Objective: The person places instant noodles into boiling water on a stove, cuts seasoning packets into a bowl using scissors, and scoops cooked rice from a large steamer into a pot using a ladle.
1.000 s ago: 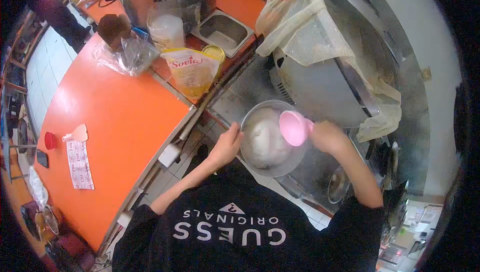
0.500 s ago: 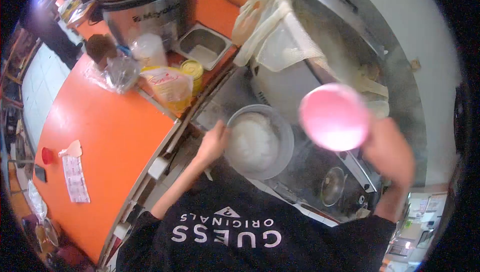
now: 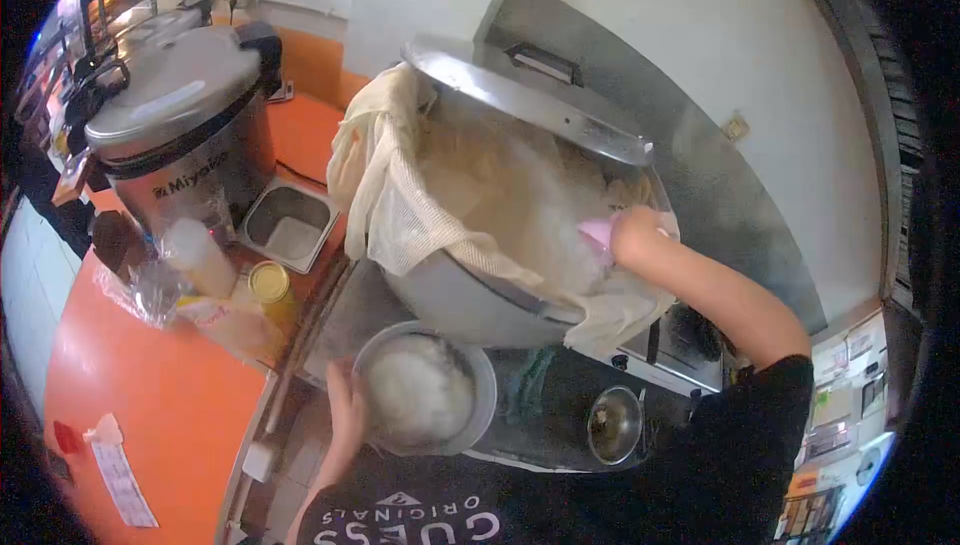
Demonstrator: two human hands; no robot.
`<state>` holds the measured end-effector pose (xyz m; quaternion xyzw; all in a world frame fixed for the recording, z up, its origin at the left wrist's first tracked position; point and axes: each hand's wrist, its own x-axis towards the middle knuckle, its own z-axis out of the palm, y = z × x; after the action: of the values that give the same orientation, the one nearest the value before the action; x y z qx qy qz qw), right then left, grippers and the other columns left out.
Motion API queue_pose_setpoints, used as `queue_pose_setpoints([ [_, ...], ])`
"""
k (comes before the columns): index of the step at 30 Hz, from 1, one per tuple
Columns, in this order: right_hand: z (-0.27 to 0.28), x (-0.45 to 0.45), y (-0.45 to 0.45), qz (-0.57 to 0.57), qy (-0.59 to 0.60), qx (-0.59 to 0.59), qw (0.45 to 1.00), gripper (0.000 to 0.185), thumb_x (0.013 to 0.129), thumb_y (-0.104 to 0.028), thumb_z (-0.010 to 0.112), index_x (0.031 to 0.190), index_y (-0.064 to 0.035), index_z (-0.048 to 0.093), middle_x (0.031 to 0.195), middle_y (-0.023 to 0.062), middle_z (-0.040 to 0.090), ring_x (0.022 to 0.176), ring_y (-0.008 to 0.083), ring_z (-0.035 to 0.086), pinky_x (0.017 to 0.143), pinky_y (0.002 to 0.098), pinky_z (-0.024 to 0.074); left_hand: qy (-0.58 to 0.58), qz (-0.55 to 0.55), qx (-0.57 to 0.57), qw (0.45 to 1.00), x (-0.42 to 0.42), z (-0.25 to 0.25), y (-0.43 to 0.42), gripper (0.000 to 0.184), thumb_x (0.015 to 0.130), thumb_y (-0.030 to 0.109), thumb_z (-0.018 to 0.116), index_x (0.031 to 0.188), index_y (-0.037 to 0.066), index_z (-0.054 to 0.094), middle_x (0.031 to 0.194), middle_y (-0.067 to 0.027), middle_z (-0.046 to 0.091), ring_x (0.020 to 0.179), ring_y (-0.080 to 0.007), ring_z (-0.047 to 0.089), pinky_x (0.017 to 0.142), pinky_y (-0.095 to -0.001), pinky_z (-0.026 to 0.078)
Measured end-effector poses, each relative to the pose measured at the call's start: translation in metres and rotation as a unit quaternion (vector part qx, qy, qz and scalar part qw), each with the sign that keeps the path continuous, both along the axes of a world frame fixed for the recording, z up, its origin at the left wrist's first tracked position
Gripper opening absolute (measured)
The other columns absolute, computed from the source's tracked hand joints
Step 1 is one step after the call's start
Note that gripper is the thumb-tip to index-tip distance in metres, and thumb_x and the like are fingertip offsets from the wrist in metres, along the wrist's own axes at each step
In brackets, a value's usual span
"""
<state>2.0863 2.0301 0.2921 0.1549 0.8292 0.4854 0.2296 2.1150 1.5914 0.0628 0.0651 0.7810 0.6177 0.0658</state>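
My right hand (image 3: 640,235) grips a pink plastic bowl (image 3: 598,233), lowered inside a large steaming metal pot (image 3: 470,315). A cream mesh cloth (image 3: 400,180) lines the pot and hangs over its rim; steam blurs what lies inside. My left hand (image 3: 346,407) holds the near left rim of a round container (image 3: 484,400) in front of the pot. White contents that look like rice (image 3: 418,385) sit in this container. The big metal lid (image 3: 530,95) leans up behind the pot's opening.
A Miyako rice cooker (image 3: 190,175) stands at the left beside a steel tray (image 3: 290,225). A yellow can (image 3: 270,283), a food packet (image 3: 230,323) and a plastic bag (image 3: 140,290) lie on the orange counter (image 3: 160,385). On the right is a small metal bowl (image 3: 614,425).
My right hand has carried the pink bowl from above the stove, up and left into the pot. The view has tilted up, showing more wall and lid. My left hand stays at the container's rim.
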Motion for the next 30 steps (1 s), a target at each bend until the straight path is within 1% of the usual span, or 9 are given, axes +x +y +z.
queue_pose_setpoints([
  [4, 0.019, -0.035, -0.020, -0.078, -0.155, -0.035, 0.984, 0.041, 0.069, -0.031, 0.068, 0.105, -0.0095, 0.065, 0.096, 0.0081, 0.067, 0.086, 0.0220, 0.065, 0.074, 0.0348, 0.0508, 0.010, 0.065, -0.003, 0.998, 0.002, -0.008, 0.013, 0.018, 0.089, 0.006, 0.042, 0.105, -0.002, 0.043, 0.104, -0.0178, 0.045, 0.098, -0.0308, 0.046, 0.083, -0.0363, 0.038],
  [6, -0.011, -0.046, 0.046, -0.063, -0.221, -0.050, 0.972, 0.049, 0.073, -0.039, 0.065, 0.112, -0.0084, 0.061, 0.100, 0.0047, 0.066, 0.087, 0.0215, 0.064, 0.080, 0.0362, 0.0488, 0.021, 0.069, -0.023, 0.997, -0.001, 0.001, 0.012, 0.017, 0.088, 0.005, 0.042, 0.104, -0.002, 0.043, 0.104, -0.0163, 0.044, 0.097, -0.0290, 0.045, 0.082, -0.0345, 0.038],
  [7, -0.010, -0.047, 0.045, -0.045, -0.235, -0.171, 0.956, 0.050, 0.073, -0.037, 0.066, 0.114, -0.0079, 0.060, 0.104, 0.0067, 0.064, 0.092, 0.0227, 0.062, 0.083, 0.0360, 0.0472, 0.029, 0.071, -0.031, 0.997, -0.001, 0.002, 0.012, 0.017, 0.088, 0.005, 0.042, 0.104, -0.002, 0.043, 0.103, -0.0157, 0.044, 0.097, -0.0283, 0.045, 0.081, -0.0337, 0.038],
  [10, -0.015, -0.033, 0.034, 0.005, -0.256, -0.517, 0.817, 0.055, 0.072, -0.030, 0.069, 0.120, -0.0065, 0.054, 0.117, 0.0126, 0.057, 0.106, 0.0263, 0.054, 0.091, 0.0354, 0.0426, 0.025, 0.083, -0.024, 0.996, -0.001, -0.005, 0.008, 0.016, 0.089, 0.006, 0.042, 0.104, -0.001, 0.043, 0.103, -0.0145, 0.044, 0.096, -0.0272, 0.045, 0.080, -0.0327, 0.038],
  [13, -0.043, -0.034, 0.030, 0.279, -0.360, -0.646, 0.613, 0.051, 0.078, -0.029, 0.064, 0.123, -0.0090, 0.051, 0.130, 0.0114, 0.047, 0.118, 0.0251, 0.044, 0.101, 0.0383, 0.0340, 0.020, 0.100, 0.010, 0.995, 0.001, -0.002, 0.010, 0.016, 0.091, 0.009, 0.040, 0.103, -0.001, 0.043, 0.102, -0.0138, 0.044, 0.096, -0.0264, 0.045, 0.080, -0.0325, 0.038],
  [18, -0.027, -0.026, -0.011, 0.266, -0.329, -0.617, 0.664, 0.049, 0.077, -0.025, 0.065, 0.121, -0.0084, 0.053, 0.123, 0.0137, 0.052, 0.112, 0.0273, 0.049, 0.095, 0.0363, 0.0380, -0.006, 0.111, 0.021, 0.994, 0.003, -0.007, 0.009, 0.018, 0.093, 0.014, 0.038, 0.103, 0.000, 0.044, 0.101, -0.0131, 0.045, 0.094, -0.0250, 0.045, 0.081, -0.0321, 0.037],
  [25, -0.030, -0.014, -0.015, 0.012, -0.344, -0.390, 0.854, 0.047, 0.069, -0.031, 0.069, 0.110, -0.0117, 0.058, 0.106, 0.0144, 0.059, 0.093, 0.0300, 0.057, 0.080, 0.0386, 0.0439, -0.013, 0.116, 0.025, 0.993, 0.002, 0.001, 0.010, 0.021, 0.094, 0.017, 0.038, 0.102, -0.001, 0.044, 0.100, -0.0131, 0.046, 0.093, -0.0243, 0.046, 0.082, -0.0320, 0.037],
  [28, -0.029, -0.014, -0.022, -0.012, -0.339, -0.331, 0.881, 0.046, 0.065, -0.033, 0.071, 0.105, -0.0131, 0.060, 0.098, 0.0147, 0.063, 0.086, 0.0312, 0.060, 0.074, 0.0395, 0.0464, -0.014, 0.117, 0.032, 0.992, 0.003, 0.000, 0.010, 0.022, 0.094, 0.018, 0.038, 0.102, -0.001, 0.045, 0.098, -0.0129, 0.046, 0.093, -0.0240, 0.046, 0.082, -0.0322, 0.037],
  [30, -0.025, -0.020, -0.026, 0.000, -0.320, -0.362, 0.875, 0.046, 0.063, -0.035, 0.072, 0.102, -0.0140, 0.061, 0.093, 0.0149, 0.065, 0.081, 0.0320, 0.062, 0.070, 0.0402, 0.0480, -0.006, 0.118, 0.031, 0.993, 0.003, -0.001, 0.011, 0.023, 0.094, 0.019, 0.038, 0.102, -0.001, 0.046, 0.098, -0.0129, 0.046, 0.093, -0.0240, 0.046, 0.082, -0.0323, 0.037],
])
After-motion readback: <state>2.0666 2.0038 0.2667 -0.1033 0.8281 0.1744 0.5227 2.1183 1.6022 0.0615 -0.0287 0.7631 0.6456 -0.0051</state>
